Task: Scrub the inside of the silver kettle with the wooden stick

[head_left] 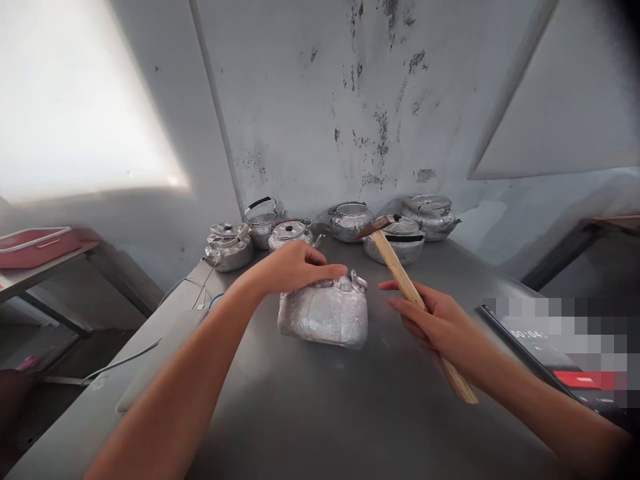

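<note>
Silver pot (323, 317) sits near the middle of one grey desk (320, 420), its inside hidden. From the left, one pink tray (35, 250) rests on a side stand (13, 288); six more pots (230, 255) line the back of the desk, at least two lidded, their contents impossible to tell. One flat pale case (150, 365) lies on the desk's left side. Of two hands, the left hand (295, 267) has its grip holding the silver pot's top; the right hand (435, 320) has its grip closed round one wooden-handled hammer (400, 275). Farther right lies one phone (530, 348). Behind everything stands a pale wall (300, 100) with dark, flaky patches.
</note>
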{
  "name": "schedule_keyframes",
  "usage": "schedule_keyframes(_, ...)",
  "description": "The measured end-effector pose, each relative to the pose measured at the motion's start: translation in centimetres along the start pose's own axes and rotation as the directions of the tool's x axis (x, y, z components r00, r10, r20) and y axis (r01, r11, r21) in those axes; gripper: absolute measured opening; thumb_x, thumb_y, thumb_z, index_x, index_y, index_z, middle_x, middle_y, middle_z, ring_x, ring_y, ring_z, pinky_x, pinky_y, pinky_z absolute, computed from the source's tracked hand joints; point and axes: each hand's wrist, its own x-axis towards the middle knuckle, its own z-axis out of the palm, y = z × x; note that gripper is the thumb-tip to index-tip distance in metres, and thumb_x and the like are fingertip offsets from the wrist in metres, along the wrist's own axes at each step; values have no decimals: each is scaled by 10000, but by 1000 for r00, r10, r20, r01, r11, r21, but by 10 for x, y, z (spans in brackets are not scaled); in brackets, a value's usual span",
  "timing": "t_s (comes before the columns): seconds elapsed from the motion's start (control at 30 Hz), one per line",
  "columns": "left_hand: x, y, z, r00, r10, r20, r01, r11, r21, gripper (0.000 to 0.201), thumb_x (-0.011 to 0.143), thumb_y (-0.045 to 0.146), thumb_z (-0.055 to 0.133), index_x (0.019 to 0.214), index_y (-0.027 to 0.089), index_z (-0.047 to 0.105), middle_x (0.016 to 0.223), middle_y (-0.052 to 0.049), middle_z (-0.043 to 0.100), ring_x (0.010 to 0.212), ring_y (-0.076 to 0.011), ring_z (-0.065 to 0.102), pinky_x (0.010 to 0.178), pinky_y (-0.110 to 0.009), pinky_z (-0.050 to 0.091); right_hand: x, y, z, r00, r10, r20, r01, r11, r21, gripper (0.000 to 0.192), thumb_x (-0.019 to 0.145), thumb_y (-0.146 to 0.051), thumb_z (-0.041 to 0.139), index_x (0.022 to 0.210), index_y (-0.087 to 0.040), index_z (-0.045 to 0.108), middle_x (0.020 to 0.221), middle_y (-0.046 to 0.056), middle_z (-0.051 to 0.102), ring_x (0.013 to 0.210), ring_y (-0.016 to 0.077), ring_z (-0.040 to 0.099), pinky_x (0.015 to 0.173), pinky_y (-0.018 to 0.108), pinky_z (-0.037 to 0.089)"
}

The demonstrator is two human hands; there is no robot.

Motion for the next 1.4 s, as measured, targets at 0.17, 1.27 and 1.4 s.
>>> schedule_keyframes(0.17, -6, 2, -10, 998, 35, 61, -31, 997, -67, 546, 992, 560, 580, 654, 197, 352, 648, 27, 251, 549, -115, 213, 556, -330, 203, -3, -1, 1, 1000, -5, 5, 5, 1000, 6, 661, 900, -528, 689, 1472, -215, 578, 525, -135, 322, 427, 110, 304, 369, 217, 284)
schedule_keyframes(1.27, 2, -17, -11, 982, -15, -189, -2, 996, -90, 322, 931, 449, 586, 733, 200, 537, 699, 0, 428, 615, -147, 386, 571, -317, 252, -2, 8, 5, 999, 40, 15, -41, 998, 39, 574, 972, -529, 607, 1472, -249, 581, 601, -105, 378, 473, 116, 339, 334, 193, 337)
schedule_keyframes(1.4, 4, -16, -8, 984, -19, -176, 13, 999, -34, 535, 912, 607, 658, 642, 201, 438, 654, 18, 327, 581, -135, 296, 569, -330, 181, -3, 5, 5, 998, 55, 17, -56, 998, 36, 578, 958, -523, 629, 1465, -250, 584, 594, -108, 385, 469, 116, 342, 334, 194, 342)
